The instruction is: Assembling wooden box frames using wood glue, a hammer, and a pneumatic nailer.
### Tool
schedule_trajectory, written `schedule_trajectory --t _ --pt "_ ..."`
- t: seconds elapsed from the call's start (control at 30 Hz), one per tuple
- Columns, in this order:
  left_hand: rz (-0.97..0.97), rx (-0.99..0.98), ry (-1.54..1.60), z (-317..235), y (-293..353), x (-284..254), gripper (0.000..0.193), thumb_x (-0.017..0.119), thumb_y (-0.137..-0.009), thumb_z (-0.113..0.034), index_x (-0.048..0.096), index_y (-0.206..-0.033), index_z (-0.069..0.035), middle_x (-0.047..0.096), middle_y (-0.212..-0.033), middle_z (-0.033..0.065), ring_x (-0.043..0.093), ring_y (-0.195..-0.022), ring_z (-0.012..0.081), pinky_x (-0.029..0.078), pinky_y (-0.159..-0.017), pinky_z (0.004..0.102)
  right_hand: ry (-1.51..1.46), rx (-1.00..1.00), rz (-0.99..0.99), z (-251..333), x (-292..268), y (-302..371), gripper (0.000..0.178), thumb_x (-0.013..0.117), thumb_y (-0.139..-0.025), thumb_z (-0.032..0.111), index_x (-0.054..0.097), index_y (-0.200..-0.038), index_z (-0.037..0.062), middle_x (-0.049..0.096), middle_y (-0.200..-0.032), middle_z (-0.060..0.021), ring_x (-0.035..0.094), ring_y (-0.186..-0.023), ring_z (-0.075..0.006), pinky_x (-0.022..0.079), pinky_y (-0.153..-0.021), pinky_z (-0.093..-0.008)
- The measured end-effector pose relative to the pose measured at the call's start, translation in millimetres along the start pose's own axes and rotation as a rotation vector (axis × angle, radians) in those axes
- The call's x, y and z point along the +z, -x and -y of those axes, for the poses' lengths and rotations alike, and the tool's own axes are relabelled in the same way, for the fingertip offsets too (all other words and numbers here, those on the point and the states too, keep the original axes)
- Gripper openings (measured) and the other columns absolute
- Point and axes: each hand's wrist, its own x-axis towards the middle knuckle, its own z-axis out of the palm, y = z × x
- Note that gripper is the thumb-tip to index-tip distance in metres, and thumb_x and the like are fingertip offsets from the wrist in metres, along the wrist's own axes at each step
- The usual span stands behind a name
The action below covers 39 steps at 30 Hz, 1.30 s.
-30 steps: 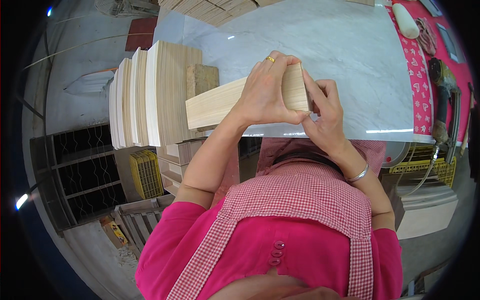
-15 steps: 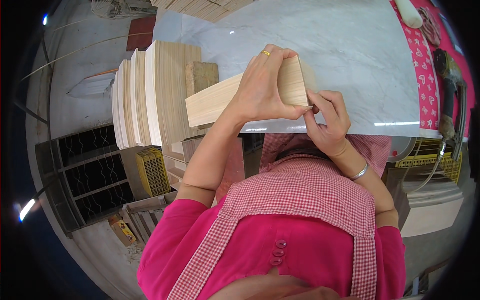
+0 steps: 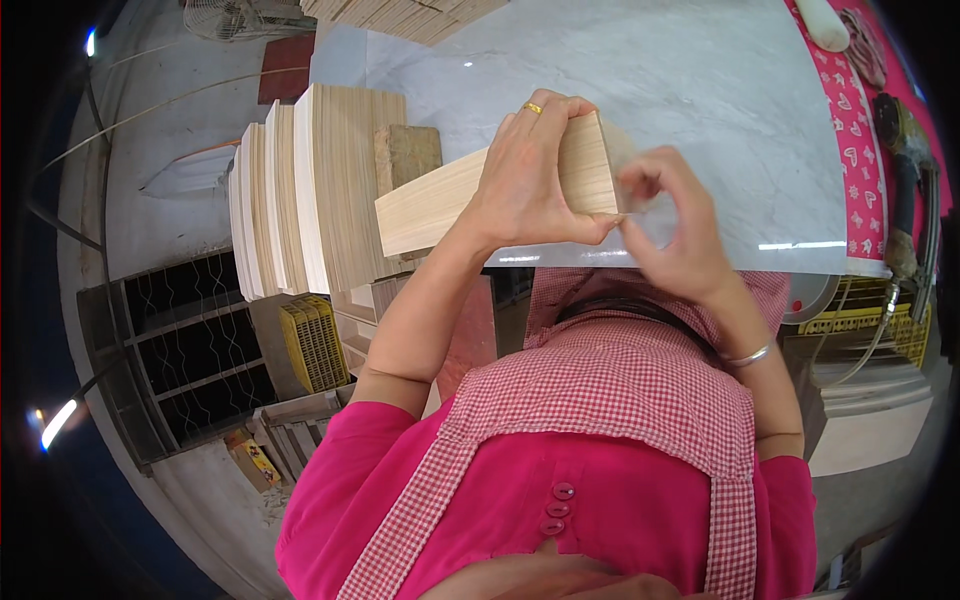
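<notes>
- Board (image 3: 430,212): it is lying along the front part of the worktop (image 3: 760,140), its left end pointing toward the stack (image 3: 350,190); whether the two are touching, I cannot tell.
- The left hand (image 3: 525,178) is grasping the board near its right end, its fingers spanning from the far edge to the near corner.
- The right hand (image 3: 685,225) is hanging beside that same end, its fingers bent and blurring; whether they are pinching anything or touching the corner, I cannot tell.
- Done, by the look of it: the board is sitting in position, and the left hand is steadying it.
- Remaining, as I am judging it: both hands are gathering at the right end, so the handling there is probably not yet finished.
- The stack is standing at the left, with a rough block (image 3: 408,158) beside it; whether its pieces are waiting or already done, nothing is showing.
- A pile (image 3: 410,15) is lying at the far side, equally unclear.
- At the right, a tool (image 3: 905,180) is resting on pink cloth (image 3: 850,150), well apart from both hands.
</notes>
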Motion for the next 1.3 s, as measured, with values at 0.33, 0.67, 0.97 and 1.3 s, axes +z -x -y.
schedule_trajectory --t 0.33,0.67,0.97,1.3 --pt "0.060 -0.059 0.010 -3.4 -0.6 -3.3 0.087 0.083 -0.047 -0.035 0.051 -0.120 -0.002 0.054 -0.112 0.0153 0.054 -0.098 0.0336 0.041 -0.086 0.0417 -0.283 0.295 0.455 -51.8 -21.2 -82.4 0.025 0.064 -0.095 0.027 0.063 -0.101 0.0024 0.061 -0.098 -0.0009 0.055 -0.087 -0.0098 0.045 -0.079 -0.0262" --pt "0.053 -0.062 0.037 -2.3 -1.3 -2.1 0.089 0.084 -0.045 -0.034 0.051 -0.121 -0.004 0.054 -0.112 0.0146 0.054 -0.099 0.0336 0.041 -0.087 0.0416 -0.473 0.393 0.536 -63.2 -14.3 -81.1 0.032 0.069 -0.094 0.038 0.064 -0.092 0.0061 0.057 -0.082 0.0065 0.050 -0.079 -0.0051 0.044 -0.073 -0.0232" --pt "0.055 -0.057 0.019 -3.2 -0.8 -2.7 0.088 0.084 -0.046 -0.033 0.051 -0.122 -0.003 0.054 -0.113 0.0145 0.055 -0.101 0.0331 0.043 -0.089 0.0414 -0.504 0.384 0.438 -61.2 -10.5 -79.1 0.037 0.073 -0.091 0.042 0.068 -0.089 0.0058 0.060 -0.079 0.0053 0.052 -0.073 -0.0054 0.043 -0.066 -0.0227" --pt "0.064 -0.079 0.025 -4.1 -1.1 -3.1 0.089 0.084 -0.045 -0.032 0.050 -0.122 -0.003 0.055 -0.113 0.0146 0.054 -0.101 0.0333 0.042 -0.088 0.0408 -0.441 0.525 0.347 -61.7 -7.1 -87.4 0.039 0.070 -0.092 0.040 0.073 -0.106 0.0033 0.068 -0.086 0.0014 0.057 -0.076 -0.0072 0.046 -0.068 -0.0255"
